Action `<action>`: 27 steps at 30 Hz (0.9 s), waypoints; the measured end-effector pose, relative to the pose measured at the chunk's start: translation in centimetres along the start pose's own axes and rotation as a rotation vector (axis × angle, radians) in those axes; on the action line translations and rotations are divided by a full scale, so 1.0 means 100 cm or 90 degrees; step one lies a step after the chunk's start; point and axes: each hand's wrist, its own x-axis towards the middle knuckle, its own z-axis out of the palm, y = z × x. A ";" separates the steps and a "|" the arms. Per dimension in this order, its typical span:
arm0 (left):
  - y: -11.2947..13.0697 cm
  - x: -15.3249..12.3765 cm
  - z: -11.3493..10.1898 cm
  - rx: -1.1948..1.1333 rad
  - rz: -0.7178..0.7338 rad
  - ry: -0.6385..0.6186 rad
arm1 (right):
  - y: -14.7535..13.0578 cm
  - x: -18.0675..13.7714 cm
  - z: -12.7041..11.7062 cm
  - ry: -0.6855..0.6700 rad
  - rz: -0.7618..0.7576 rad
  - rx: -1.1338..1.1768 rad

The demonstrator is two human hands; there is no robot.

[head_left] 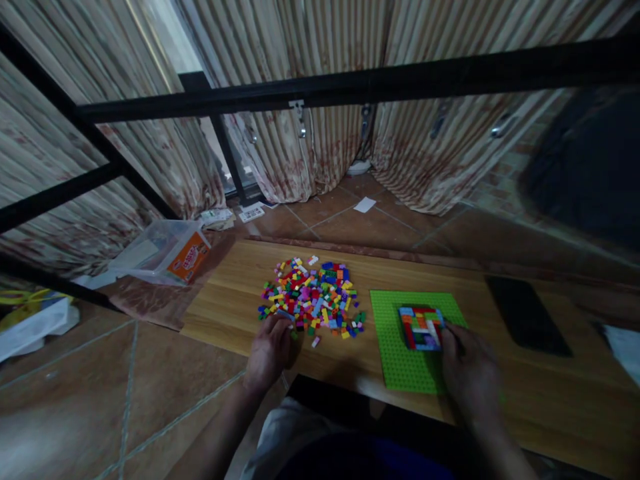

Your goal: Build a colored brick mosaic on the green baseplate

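Note:
My left hand (270,347) is at the near left edge of a heap of small coloured building bricks (315,297). Its fingers are pinched around a light blue brick (285,315). On the right lies a bright green studded baseplate (393,353), bearing a low square build of bricks (421,328) in red, blue, orange and white. My right hand (470,370) reaches over the plate's right side, with curled fingertips at the build's right edge. Blur and the hand itself hide whether a brick is between those fingers. A pink and white brick (316,342) lies apart, nearer me.
The wooden table (220,303) also carries a dark flat slab (527,317) at the right. A clear plastic box (155,250) with an orange label stands beyond the left end. Black metal bars (320,97) and striped curtains (320,40) are behind; papers lie on the tiled floor.

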 end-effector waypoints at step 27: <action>0.001 -0.001 0.007 -0.028 -0.101 0.029 | 0.003 -0.002 0.003 -0.007 0.015 0.001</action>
